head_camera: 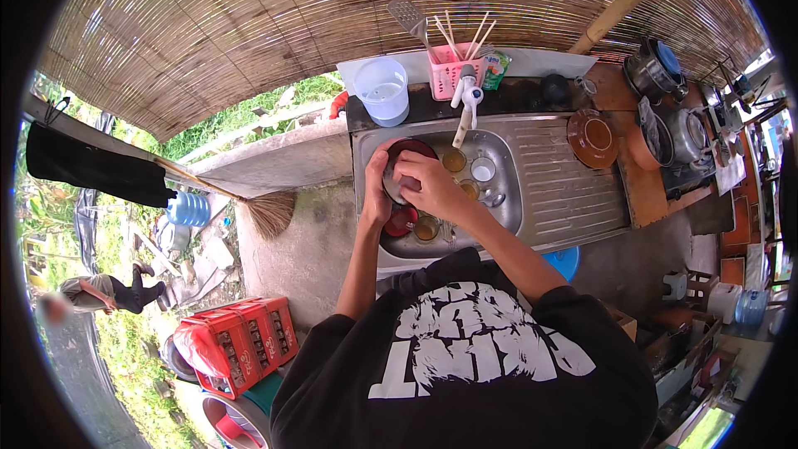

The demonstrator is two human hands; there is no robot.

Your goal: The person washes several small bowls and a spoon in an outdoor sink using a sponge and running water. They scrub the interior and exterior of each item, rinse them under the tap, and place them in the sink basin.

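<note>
Over the left part of a steel sink basin (508,224), my left hand (376,184) grips the rim of a dark red bowl (411,147). My right hand (430,184) reaches into the bowl with bent fingers; whether they hold something is hidden. Below the hands lie a red cup (401,221) and a glass with yellowish liquid (427,228). Right of them in the basin are another such glass (454,160), a white cup (482,169) and a metal spoon (494,199). A faucet (466,106) reaches over the basin's back edge.
Behind the sink stand a clear plastic bucket (381,90) and a pink utensil basket (452,75). A brown plate (592,138) rests on the drainboard (561,187), beside an orange pan (645,140). Red bottle crates (255,343) stand at lower left; a person (103,295) is outside.
</note>
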